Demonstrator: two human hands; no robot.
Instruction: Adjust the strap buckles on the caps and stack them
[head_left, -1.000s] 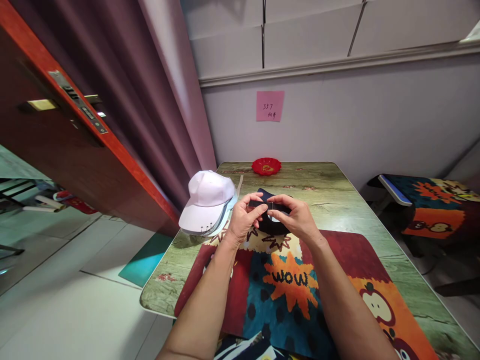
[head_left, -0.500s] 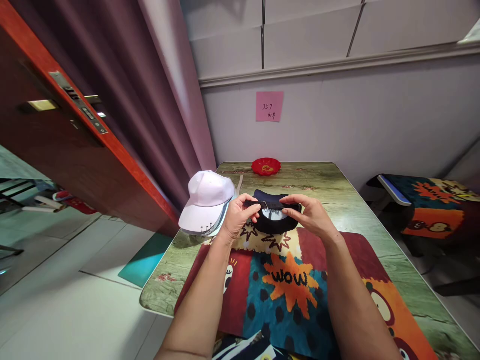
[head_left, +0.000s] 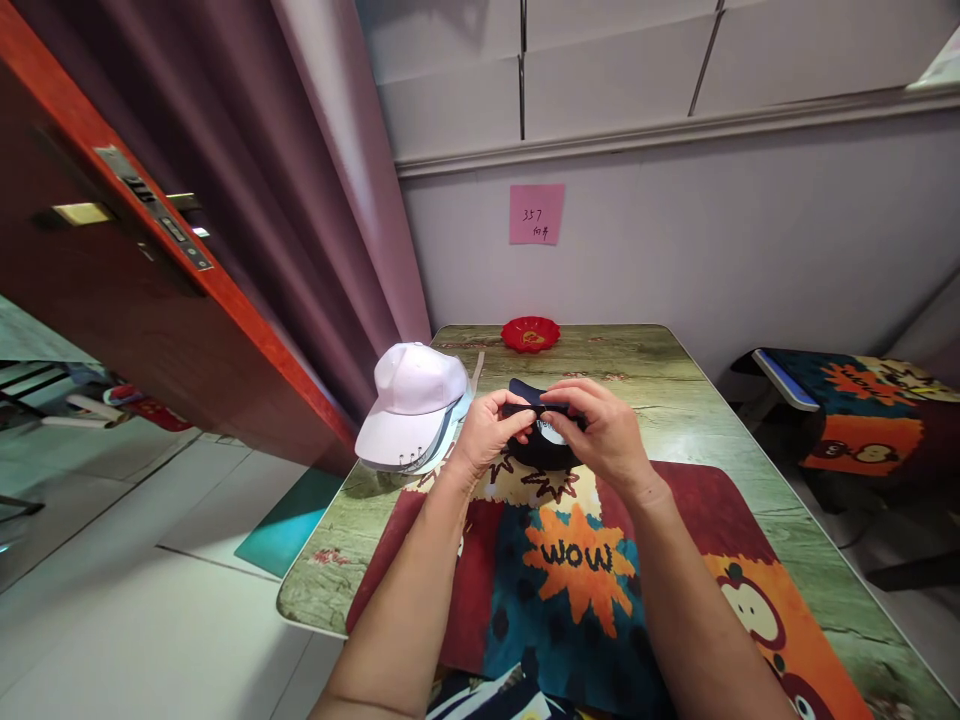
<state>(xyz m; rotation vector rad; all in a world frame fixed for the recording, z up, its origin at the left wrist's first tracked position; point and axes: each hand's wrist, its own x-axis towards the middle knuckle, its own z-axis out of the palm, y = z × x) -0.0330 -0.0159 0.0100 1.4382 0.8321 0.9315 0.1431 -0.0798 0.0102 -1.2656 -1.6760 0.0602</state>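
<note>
A dark navy baseball cap [head_left: 541,453] is between my hands over the far edge of the patterned mat, its brim pointing away and a white lining patch showing inside. My left hand [head_left: 486,432] pinches the cap's back strap between thumb and fingers. From the other side, my right hand [head_left: 600,428] grips the same strap, its fingertips close to the left ones. The fingers hide most of the strap and its fastening. To the left sits a stack of caps, a white cap [head_left: 416,385] on top with small rings on its brim.
A red scalloped dish [head_left: 530,334] stands at the back of the wood-patterned table [head_left: 637,350]. The colourful mat [head_left: 517,600] lies under my forearms. A pink note [head_left: 536,214] is stuck on the wall. At left are a curtain and an open door [head_left: 150,270]; a stool-like seat [head_left: 855,410] is at right.
My right hand has moved left along the cap's strap, toward my left hand, and now covers more of the cap. The stacked caps and dish have stayed in place.
</note>
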